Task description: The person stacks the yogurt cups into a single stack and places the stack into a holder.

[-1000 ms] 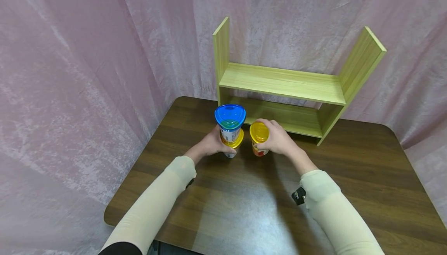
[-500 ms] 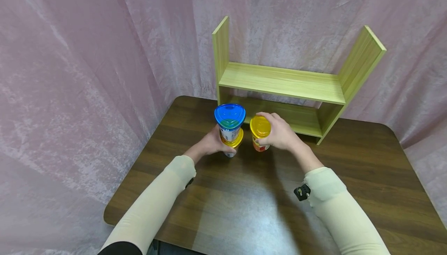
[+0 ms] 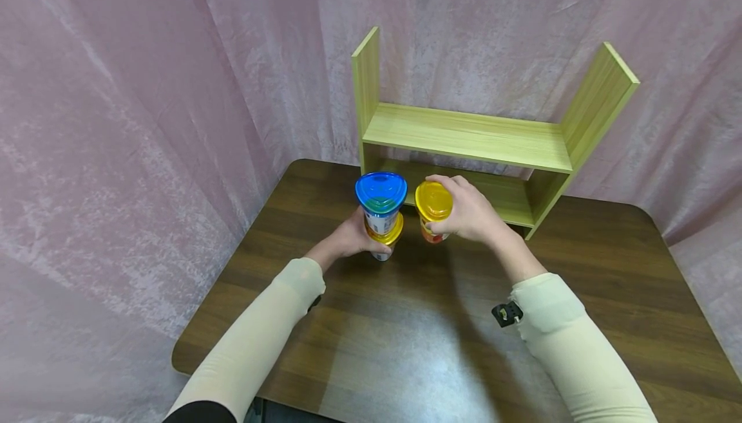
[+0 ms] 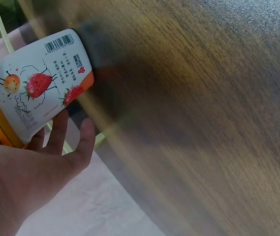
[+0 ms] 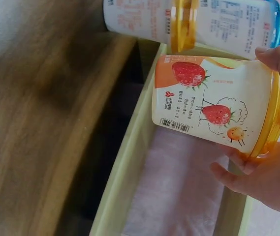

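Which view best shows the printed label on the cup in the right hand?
The right wrist view: the yellow-lidded cup fills it, strawberries and barcode sharp. The head view shows mostly its lid under the right hand. The left wrist view does not clearly show it.

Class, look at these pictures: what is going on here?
A person at a dark wooden table holds cups in both hands. The left hand grips the lower cup of a two-cup stack with a blue lid on top. The right hand holds a yellow-lidded strawberry cup beside it, before a wooden shelf.
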